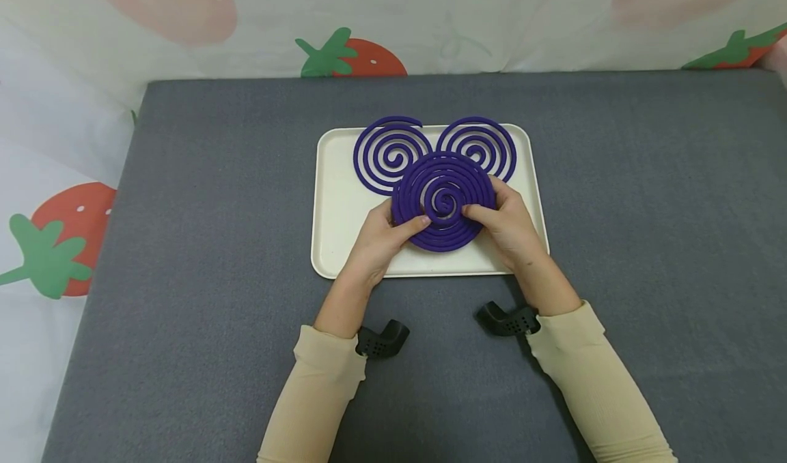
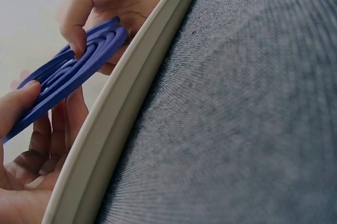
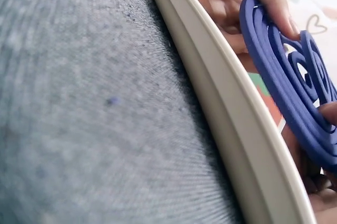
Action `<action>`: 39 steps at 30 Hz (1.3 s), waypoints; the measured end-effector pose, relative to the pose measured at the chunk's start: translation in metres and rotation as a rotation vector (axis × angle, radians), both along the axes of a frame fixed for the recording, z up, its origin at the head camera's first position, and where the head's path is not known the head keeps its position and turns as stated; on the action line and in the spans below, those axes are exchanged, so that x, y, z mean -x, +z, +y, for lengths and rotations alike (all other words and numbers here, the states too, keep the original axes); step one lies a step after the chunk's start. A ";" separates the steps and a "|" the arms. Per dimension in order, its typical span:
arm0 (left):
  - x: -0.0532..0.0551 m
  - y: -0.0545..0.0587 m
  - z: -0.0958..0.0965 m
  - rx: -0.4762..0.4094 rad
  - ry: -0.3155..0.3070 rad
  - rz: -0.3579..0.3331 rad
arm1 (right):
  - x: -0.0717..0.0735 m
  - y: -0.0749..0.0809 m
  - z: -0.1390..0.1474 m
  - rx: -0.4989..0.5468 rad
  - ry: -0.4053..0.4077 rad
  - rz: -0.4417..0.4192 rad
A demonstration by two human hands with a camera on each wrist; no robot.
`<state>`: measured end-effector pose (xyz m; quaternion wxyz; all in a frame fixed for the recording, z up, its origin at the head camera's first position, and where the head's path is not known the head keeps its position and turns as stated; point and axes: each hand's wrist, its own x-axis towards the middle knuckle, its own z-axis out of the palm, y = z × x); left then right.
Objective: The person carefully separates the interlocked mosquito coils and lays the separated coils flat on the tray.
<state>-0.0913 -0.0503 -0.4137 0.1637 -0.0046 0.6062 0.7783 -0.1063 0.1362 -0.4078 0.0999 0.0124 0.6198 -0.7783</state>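
Observation:
A dark purple mosquito coil [image 1: 444,200], tightly wound, is held up over the white tray [image 1: 349,244] by both hands. My left hand [image 1: 376,239] pinches its lower left side, the thumb lying on top and the other fingers beneath. On the right side my right hand [image 1: 512,227] grips it likewise, thumb near the middle. Seen edge-on in the right wrist view, some strands of the coil [image 3: 284,84] stand apart from the rest. Two looser spirals, a left coil [image 1: 396,164] and a right coil [image 1: 475,152], lie at the tray's far side, partly covered by the held one.
Grey cloth [image 1: 215,244] covers the table around the tray. Behind it hangs a pale curtain [image 1: 264,53] with strawberry prints. Black wrist cameras [image 1: 384,340] sit on both forearms, close above the cloth. The tray's raised rim [image 2: 113,113] stands near both hands.

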 end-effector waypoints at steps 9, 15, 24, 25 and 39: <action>0.001 -0.001 -0.002 -0.044 -0.007 -0.056 | 0.002 -0.001 0.005 0.018 0.027 -0.022; 0.001 -0.002 -0.003 -0.071 0.035 -0.059 | 0.002 0.000 0.005 0.032 0.034 -0.033; 0.001 0.001 -0.004 -0.084 0.075 -0.092 | 0.002 0.001 0.006 0.046 0.044 -0.037; 0.001 0.002 -0.004 -0.085 0.080 -0.095 | 0.002 0.001 0.006 0.051 0.046 -0.037; 0.002 0.002 -0.004 -0.112 0.163 -0.105 | 0.003 0.000 0.009 0.113 0.098 -0.042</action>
